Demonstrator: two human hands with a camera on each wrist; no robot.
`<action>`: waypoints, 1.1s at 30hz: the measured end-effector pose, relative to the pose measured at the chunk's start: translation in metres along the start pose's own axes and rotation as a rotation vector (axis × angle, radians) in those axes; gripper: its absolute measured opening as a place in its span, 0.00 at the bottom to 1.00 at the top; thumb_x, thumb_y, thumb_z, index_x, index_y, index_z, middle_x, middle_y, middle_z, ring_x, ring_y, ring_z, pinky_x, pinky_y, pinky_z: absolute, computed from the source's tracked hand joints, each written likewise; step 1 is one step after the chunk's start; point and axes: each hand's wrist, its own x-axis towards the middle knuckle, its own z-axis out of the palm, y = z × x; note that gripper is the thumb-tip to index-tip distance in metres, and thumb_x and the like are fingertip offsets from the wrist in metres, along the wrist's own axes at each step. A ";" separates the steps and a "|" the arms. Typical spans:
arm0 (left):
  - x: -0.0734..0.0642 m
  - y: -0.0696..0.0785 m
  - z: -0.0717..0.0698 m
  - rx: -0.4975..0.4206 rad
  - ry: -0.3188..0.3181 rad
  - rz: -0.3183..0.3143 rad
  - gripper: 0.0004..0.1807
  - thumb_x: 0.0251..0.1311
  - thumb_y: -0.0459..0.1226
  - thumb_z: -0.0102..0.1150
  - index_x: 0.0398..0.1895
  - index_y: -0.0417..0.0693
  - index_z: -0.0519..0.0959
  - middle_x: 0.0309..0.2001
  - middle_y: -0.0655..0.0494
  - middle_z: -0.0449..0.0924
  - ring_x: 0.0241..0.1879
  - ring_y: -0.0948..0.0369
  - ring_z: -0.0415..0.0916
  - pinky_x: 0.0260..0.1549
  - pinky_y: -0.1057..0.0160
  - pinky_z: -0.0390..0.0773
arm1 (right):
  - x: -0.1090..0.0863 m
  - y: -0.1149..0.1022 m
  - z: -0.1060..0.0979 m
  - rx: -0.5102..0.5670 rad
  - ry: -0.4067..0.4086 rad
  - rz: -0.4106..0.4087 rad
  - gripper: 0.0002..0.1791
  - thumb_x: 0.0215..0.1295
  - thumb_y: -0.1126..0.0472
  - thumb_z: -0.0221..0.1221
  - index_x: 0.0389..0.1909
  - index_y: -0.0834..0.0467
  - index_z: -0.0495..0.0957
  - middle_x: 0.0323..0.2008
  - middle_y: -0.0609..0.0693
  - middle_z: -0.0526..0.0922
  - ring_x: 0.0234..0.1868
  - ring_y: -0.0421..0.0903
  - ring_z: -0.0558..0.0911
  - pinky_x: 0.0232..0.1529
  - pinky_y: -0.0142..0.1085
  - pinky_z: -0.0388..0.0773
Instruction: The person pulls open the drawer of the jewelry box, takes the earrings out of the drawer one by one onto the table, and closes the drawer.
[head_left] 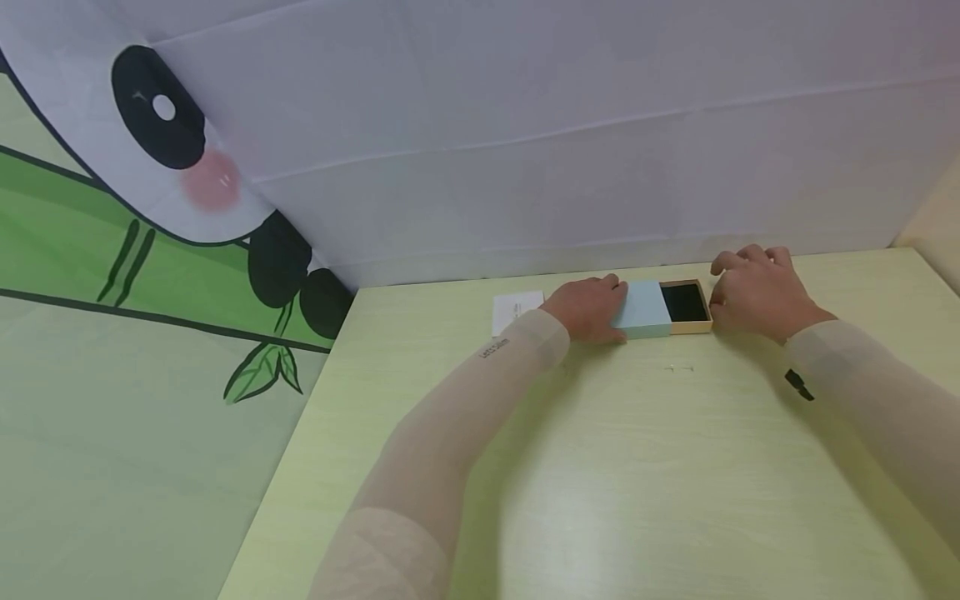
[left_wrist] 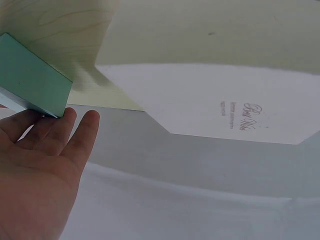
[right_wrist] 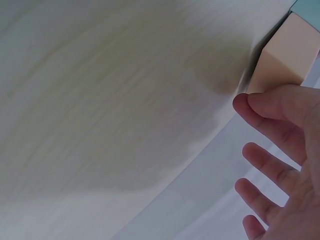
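A small drawer box lies near the table's back edge. Its light blue sleeve (head_left: 643, 308) covers the left part, and a tan drawer (head_left: 692, 327) with a dark lining (head_left: 683, 302) sticks out to the right. My left hand (head_left: 588, 309) grips the sleeve's left end, thumb on the near side and fingers on the far side. At the drawer's outer end, my right hand (head_left: 761, 293) pinches with thumb and index finger; its other fingers are spread in the right wrist view. Whether a pull tab sits in that pinch, I cannot tell.
A white card (left_wrist: 215, 100) with printed writing lies left of the box, partly behind my left wrist in the head view. Two tiny shiny pieces (head_left: 678, 368) lie in front of the box. A white cloth (head_left: 525, 200) hangs behind the pale wooden table (head_left: 637, 483).
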 end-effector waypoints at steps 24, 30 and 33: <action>-0.001 0.001 0.002 0.002 -0.003 0.004 0.53 0.85 0.69 0.60 0.97 0.48 0.59 0.89 0.55 0.70 0.82 0.60 0.78 0.82 0.59 0.82 | -0.005 -0.006 -0.005 0.011 -0.018 0.008 0.09 0.75 0.63 0.70 0.39 0.54 0.99 0.73 0.68 0.83 0.78 0.79 0.69 0.80 0.82 0.57; -0.002 0.001 0.001 -0.001 0.001 0.006 0.53 0.84 0.69 0.61 0.96 0.48 0.60 0.88 0.55 0.72 0.79 0.61 0.80 0.82 0.60 0.82 | -0.005 -0.006 -0.005 0.009 -0.015 0.004 0.09 0.75 0.63 0.70 0.39 0.55 0.99 0.72 0.68 0.84 0.78 0.79 0.70 0.80 0.82 0.57; -0.002 0.002 0.001 0.002 0.003 0.007 0.53 0.84 0.70 0.61 0.96 0.48 0.60 0.87 0.55 0.72 0.79 0.61 0.80 0.82 0.61 0.82 | -0.005 -0.006 -0.005 0.007 -0.015 0.002 0.10 0.75 0.63 0.70 0.39 0.54 0.99 0.73 0.67 0.84 0.78 0.79 0.70 0.80 0.81 0.57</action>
